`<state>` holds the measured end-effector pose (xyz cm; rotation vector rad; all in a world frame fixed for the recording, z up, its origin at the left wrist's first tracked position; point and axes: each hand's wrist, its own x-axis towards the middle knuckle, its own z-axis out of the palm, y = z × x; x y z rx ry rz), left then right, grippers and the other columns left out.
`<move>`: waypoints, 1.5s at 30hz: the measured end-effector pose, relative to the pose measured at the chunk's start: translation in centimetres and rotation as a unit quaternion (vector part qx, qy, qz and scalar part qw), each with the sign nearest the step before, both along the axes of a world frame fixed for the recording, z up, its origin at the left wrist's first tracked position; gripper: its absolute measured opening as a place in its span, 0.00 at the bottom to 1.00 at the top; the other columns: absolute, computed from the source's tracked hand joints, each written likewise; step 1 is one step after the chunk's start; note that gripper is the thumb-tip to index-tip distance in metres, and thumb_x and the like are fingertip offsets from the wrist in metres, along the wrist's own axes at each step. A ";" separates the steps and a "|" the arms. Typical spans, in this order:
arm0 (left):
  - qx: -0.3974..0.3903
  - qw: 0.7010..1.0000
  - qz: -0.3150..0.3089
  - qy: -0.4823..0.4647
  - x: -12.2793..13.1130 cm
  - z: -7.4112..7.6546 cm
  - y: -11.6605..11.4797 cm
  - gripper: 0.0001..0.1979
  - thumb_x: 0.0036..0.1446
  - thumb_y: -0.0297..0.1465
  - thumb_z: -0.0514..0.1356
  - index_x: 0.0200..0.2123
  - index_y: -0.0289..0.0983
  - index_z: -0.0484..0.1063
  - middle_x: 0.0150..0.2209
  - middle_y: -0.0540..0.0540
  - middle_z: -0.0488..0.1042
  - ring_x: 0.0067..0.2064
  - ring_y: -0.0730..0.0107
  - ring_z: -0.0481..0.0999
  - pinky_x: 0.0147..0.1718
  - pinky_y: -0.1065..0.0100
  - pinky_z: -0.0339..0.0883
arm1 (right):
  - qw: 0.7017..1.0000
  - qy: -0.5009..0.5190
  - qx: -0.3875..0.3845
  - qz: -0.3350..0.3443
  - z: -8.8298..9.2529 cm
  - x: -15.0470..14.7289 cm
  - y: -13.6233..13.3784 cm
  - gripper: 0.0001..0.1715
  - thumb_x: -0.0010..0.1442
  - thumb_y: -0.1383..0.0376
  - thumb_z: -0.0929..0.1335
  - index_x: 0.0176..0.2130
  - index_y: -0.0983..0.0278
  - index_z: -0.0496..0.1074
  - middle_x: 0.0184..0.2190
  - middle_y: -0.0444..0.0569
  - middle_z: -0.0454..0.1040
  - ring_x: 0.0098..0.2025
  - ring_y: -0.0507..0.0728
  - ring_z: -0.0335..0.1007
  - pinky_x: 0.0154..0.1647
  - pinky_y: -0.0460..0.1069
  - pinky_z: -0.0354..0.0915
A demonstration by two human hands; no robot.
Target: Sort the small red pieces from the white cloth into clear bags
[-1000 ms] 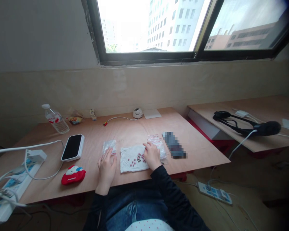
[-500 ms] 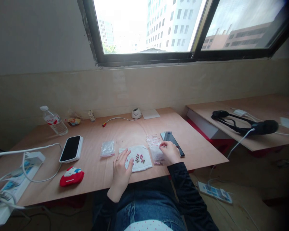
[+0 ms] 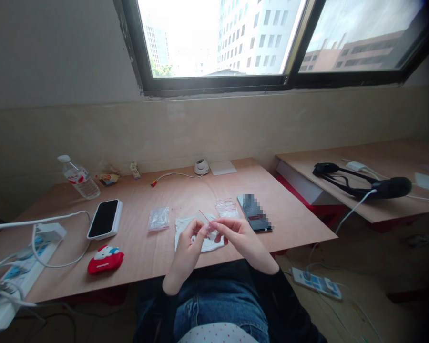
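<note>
- Red-edged plastic film (image 3: 205, 216) is slanting up and to the left from the right hand (image 3: 241, 240), just above the white cloth (image 3: 214, 246).
- The right hand's thumb and forefinger are pinching closed on the film's lower end, and the other fingers are curving loosely beneath them.
- The left hand (image 3: 186, 251) is hovering over the cloth's left part, fingers curled inward, almost meeting the right hand's; whether it is gripping the film, I cannot tell.
- A small clear zip bag with red stripes (image 3: 227, 208) is lying just beyond the cloth, on the plywood desk (image 3: 289, 224).
- A blurred-screen smartphone (image 3: 253, 213) is lying to the right of the cloth, beside that bag.
- A clear plastic bag (image 3: 158, 219) is lying just left of the cloth.
- Further left of the cloth, a black-faced phone in a white case (image 3: 105, 219) is lying above a red cat-face pouch (image 3: 105, 260).
- A plastic water bottle (image 3: 80, 181) is lying on its side, well beyond and left of the cloth.
- A white dome camera (image 3: 202, 167) is sitting near the wall, straight beyond the cloth.
</note>
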<state>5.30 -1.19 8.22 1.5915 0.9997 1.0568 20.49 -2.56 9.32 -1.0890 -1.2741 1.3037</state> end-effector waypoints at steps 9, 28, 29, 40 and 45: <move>-0.019 0.999 -0.024 -0.017 -2.0 0.0 -0.5 0.11 0.60 0.35 0.53 0.28 0.36 0.66 0.27 0.52 0.67 0.31 0.73 0.66 0.33 0.73 0.59 | 0.997 0.030 -0.020 0.066 0.4 -0.9 -0.2 0.17 0.56 0.55 0.67 0.31 0.67 0.73 0.27 0.47 0.72 0.29 0.51 0.66 0.29 0.45 0.62; -0.028 0.998 -0.046 -0.015 -2.8 0.8 -0.5 0.11 0.57 0.35 0.54 0.24 0.36 0.63 0.24 0.53 0.63 0.29 0.74 0.63 0.32 0.73 0.58 | 0.989 0.044 -0.046 0.134 1.3 -1.7 -0.5 0.18 0.57 0.53 0.65 0.31 0.65 0.68 0.25 0.44 0.69 0.29 0.50 0.65 0.30 0.45 0.60; -0.027 0.999 -0.047 -0.010 -2.8 0.8 -0.4 0.11 0.57 0.35 0.54 0.24 0.36 0.63 0.24 0.53 0.63 0.29 0.74 0.63 0.32 0.73 0.59 | 0.989 0.043 -0.049 0.133 1.4 -1.8 -0.5 0.18 0.57 0.52 0.65 0.31 0.65 0.68 0.25 0.44 0.69 0.29 0.51 0.66 0.30 0.45 0.60; -0.022 0.998 -0.051 0.005 -2.9 0.9 -0.5 0.12 0.58 0.35 0.53 0.24 0.36 0.63 0.24 0.53 0.63 0.29 0.73 0.64 0.33 0.72 0.59 | 0.989 0.037 -0.038 0.139 0.8 -1.7 -0.3 0.17 0.57 0.53 0.65 0.30 0.65 0.67 0.25 0.44 0.68 0.29 0.50 0.64 0.30 0.45 0.60; -0.028 0.997 -0.072 0.008 -2.8 0.7 -0.8 0.13 0.59 0.36 0.53 0.25 0.36 0.64 0.25 0.52 0.65 0.30 0.73 0.65 0.33 0.73 0.59 | 0.987 0.027 -0.032 0.153 0.6 -1.6 -0.4 0.18 0.55 0.52 0.67 0.29 0.65 0.67 0.25 0.43 0.67 0.29 0.50 0.64 0.32 0.46 0.60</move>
